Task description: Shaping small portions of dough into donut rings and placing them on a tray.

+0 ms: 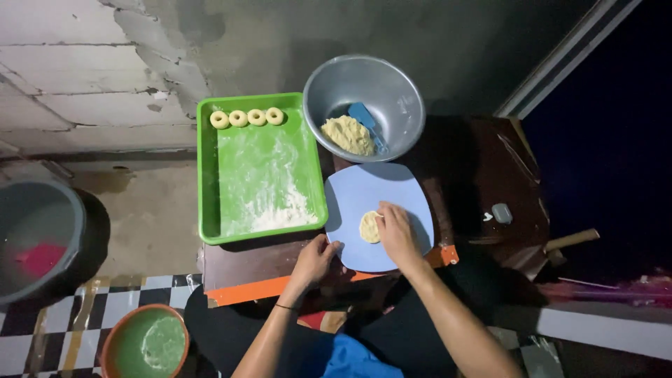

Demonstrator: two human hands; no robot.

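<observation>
pressing dough disc (369, 227) on blue plate (364, 189)
my right hand (397, 233) flat, fingers together on dough; left hand (315, 257) grips plate edge.

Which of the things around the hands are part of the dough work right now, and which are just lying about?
In use:
right hand pressing the dough disc
left hand steadying the blue plate
metal bowl with dough and blue scraper
green tray with four dough rings

Lying about:
grey tub
orange bowl
small grey object
wooden handle
</observation>
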